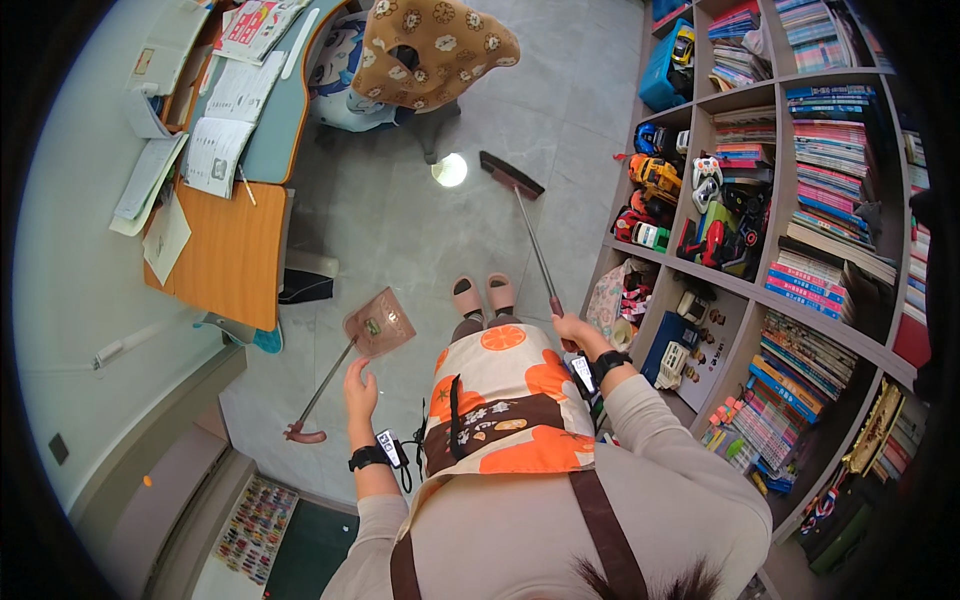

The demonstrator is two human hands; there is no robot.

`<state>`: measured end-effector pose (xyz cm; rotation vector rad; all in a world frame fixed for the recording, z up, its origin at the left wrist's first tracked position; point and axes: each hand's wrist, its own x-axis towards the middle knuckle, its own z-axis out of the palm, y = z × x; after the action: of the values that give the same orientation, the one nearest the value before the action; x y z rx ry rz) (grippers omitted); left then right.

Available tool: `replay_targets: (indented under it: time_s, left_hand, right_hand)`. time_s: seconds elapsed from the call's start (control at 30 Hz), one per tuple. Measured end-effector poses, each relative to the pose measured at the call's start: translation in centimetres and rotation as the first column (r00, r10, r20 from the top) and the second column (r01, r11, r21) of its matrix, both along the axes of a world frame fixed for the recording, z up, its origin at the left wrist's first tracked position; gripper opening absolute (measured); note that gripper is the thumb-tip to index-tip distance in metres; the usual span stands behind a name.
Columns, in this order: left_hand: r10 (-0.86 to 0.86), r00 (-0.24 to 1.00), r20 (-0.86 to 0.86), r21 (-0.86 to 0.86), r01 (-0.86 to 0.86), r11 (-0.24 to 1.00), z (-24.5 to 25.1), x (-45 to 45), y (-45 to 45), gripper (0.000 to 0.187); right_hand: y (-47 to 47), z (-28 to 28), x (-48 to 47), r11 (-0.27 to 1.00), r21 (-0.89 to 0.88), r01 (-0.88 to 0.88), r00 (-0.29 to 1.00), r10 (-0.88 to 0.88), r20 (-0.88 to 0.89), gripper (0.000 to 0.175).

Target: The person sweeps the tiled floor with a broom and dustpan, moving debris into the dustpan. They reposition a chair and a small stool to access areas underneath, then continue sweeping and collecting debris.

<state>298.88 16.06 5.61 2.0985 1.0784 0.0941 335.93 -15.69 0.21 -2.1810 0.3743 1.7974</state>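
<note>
My right hand [576,331] is closed around the upper handle of a broom [537,251]. The broom's dark-bristled head [512,175] rests on the grey tile floor ahead of my feet. My left hand [361,397] holds nothing, its thumb apart from the fingers. Just beyond its fingertips is a translucent pinkish-brown dustpan [380,322] with a small greenish piece [372,325] in it. The dustpan's metal pole [324,385] runs to a brown hooked grip [304,435] left of my hand; I see no contact between them.
A desk [225,247] bearing open books [221,142] stands at left. A chair with a flower-patterned brown cover [439,56] is at the top. Along the right runs a shelf unit [720,274] with toy vehicles [656,176] and books [832,165]. A black item [306,287] lies beside the desk.
</note>
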Motion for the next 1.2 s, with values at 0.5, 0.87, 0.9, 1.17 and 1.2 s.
replay_targets:
  time_s: [0.5,0.87,0.9,1.17,1.2]
  left_hand:
    - [0.011,0.998,0.058,0.104,-0.017,0.994,1.5,-2.1,-4.0,0.026]
    - [0.143,0.989,0.025,0.122,-0.145,0.982,2.1,-5.8,-10.0,0.025]
    - [0.154,0.988,0.009,0.111,-0.154,0.982,2.2,-6.2,-10.8,0.025]
    - [0.220,0.975,-0.010,0.163,-0.216,0.963,3.2,-10.1,-15.6,0.026]
    - [0.241,0.970,-0.030,0.154,-0.234,0.960,3.2,-10.5,-16.2,0.026]
  right_hand:
    - [-7.5,7.2,-3.8,0.972,0.036,-0.233,0.962,0.225,0.152,0.053]
    - [-4.4,5.4,4.5,0.851,0.120,-0.511,0.798,0.418,0.435,0.054]
    - [-3.3,4.3,5.1,0.836,0.122,-0.534,0.790,0.442,0.425,0.054]
    - [-4.2,-2.3,2.2,0.749,-0.025,-0.662,0.697,0.628,0.347,0.046]
    - [-6.0,-2.6,1.6,0.687,-0.022,-0.727,0.625,0.675,0.392,0.046]
